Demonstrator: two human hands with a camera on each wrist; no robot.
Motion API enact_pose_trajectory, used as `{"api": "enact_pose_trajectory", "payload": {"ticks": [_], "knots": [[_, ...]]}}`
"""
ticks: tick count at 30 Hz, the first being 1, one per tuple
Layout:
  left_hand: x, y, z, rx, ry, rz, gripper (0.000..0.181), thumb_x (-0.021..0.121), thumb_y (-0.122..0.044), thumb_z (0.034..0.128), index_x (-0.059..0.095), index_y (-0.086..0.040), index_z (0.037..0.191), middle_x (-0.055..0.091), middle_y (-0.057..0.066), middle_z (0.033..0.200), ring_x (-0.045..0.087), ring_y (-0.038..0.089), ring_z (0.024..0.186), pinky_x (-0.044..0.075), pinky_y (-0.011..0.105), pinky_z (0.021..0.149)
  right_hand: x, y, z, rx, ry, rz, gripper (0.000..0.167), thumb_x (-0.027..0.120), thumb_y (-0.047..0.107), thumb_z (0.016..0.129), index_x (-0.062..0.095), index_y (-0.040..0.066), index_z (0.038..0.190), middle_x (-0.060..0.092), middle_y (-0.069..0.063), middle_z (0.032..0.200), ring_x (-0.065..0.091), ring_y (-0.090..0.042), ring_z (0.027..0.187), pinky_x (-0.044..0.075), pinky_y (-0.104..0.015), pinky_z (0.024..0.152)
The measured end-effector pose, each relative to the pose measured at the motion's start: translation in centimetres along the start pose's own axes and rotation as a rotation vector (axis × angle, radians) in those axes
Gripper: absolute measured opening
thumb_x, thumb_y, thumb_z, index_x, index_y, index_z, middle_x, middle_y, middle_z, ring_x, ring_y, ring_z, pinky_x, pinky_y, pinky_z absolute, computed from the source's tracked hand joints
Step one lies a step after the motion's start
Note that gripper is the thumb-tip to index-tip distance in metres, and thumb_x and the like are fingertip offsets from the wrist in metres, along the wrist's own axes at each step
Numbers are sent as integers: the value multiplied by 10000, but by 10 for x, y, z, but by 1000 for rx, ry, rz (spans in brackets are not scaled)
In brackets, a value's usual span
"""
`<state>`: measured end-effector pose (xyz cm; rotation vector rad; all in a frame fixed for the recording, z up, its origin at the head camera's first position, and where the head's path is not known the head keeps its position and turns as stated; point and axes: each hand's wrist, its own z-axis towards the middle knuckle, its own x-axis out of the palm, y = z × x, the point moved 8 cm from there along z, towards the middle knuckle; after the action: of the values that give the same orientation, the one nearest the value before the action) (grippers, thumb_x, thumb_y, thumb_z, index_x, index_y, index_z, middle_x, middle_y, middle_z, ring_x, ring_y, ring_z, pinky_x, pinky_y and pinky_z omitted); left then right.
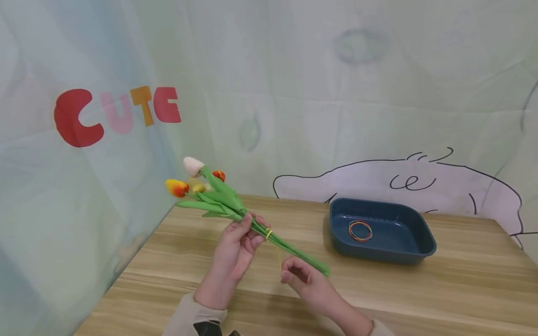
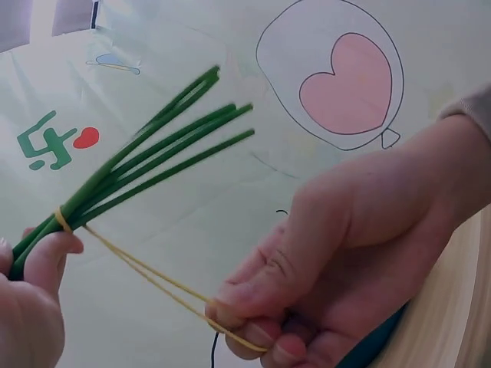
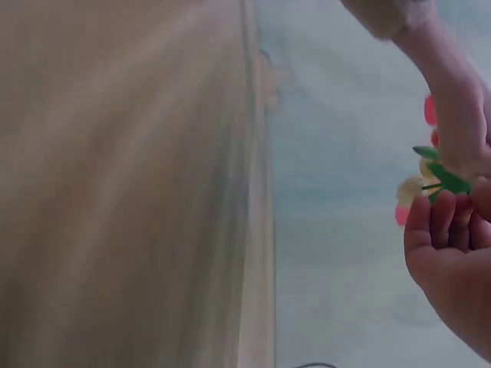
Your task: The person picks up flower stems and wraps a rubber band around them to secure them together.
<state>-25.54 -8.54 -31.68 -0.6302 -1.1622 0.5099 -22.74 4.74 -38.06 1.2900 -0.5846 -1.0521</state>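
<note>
My left hand [image 1: 235,249] grips a bunch of tulips [image 1: 224,193] by the green stems, just above a yellow rubber band [image 1: 269,233] looped round them. Flower heads in white, orange-yellow and red point up to the left; the stem ends [image 2: 199,84] fan out in the left wrist view. From the stems the band stretches as two strands to my right hand [image 1: 311,284], whose curled fingers and thumb pinch its far end. In the right wrist view, the hands hide most of the bunch, and pink and pale blooms [image 3: 410,189] show beside them.
A dark blue basin [image 1: 378,254] stands on the wooden table [image 1: 462,280] to the right, with several coloured rubber bands [image 1: 360,239] lying in it. Printed cloth [image 1: 294,140] hangs behind the table and along its left side.
</note>
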Motion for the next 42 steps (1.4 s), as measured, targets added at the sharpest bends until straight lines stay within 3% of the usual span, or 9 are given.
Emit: {"api": "enact_pose_trajectory", "payload": {"ticks": [4,9,13,16,21,26,33,37,42], "knots": [[-7,-3,1,47,-108,48,219,506,-156,997,663,-107,853,702,26,838,698,99,820,586,163,727,12,7,-6,-37,-54,26,158,596,89,945,574,-67,945,570,-104,876,558,-49,816,545,-204,762],[-21,-6,3,133,-274,176,242,504,-66,992,664,-87,812,702,46,788,712,140,778,606,233,716,21,13,-12,3,-35,19,169,604,131,948,602,-38,940,578,-64,874,541,-44,807,516,-185,730],[-25,-11,2,253,-294,358,139,551,-16,962,637,-28,854,705,38,773,715,157,766,614,276,695,14,27,-16,73,16,-43,173,586,178,966,613,7,957,578,-40,859,551,-75,787,512,-194,697],[-23,-13,2,304,-268,485,82,594,-6,937,616,58,891,709,17,759,716,160,758,616,280,664,0,43,-20,60,57,-118,162,560,182,981,610,31,951,557,-17,815,542,-69,728,493,-193,611],[-17,-10,1,298,-210,614,166,613,-11,925,589,153,917,706,-14,746,714,151,736,621,298,650,-27,72,-23,-111,56,-187,119,533,75,981,598,14,902,510,-61,714,453,-67,591,396,-199,451],[-10,-2,2,215,-143,686,168,603,8,923,591,175,926,706,70,758,707,130,719,626,333,673,-49,91,-26,-208,6,-219,126,518,6,971,572,37,861,492,-77,710,412,-121,562,381,-253,436],[6,15,1,42,27,759,210,577,-21,944,566,188,955,648,311,837,692,117,717,626,361,689,-79,103,-30,-270,-53,-239,173,474,-60,968,524,51,844,466,-64,742,463,-151,677,443,-279,535],[17,23,-5,-44,165,724,299,573,-103,965,542,195,973,663,246,836,692,118,726,627,357,651,-91,107,-30,-377,-56,-221,188,448,-131,945,518,15,849,476,-59,772,473,-148,749,456,-269,591],[31,18,-11,-43,317,453,217,567,-149,976,592,63,937,688,16,809,703,125,750,617,282,610,-92,99,-26,-467,-1,-191,180,453,-155,930,511,5,871,453,-71,780,454,-162,749,431,-276,589]]}}
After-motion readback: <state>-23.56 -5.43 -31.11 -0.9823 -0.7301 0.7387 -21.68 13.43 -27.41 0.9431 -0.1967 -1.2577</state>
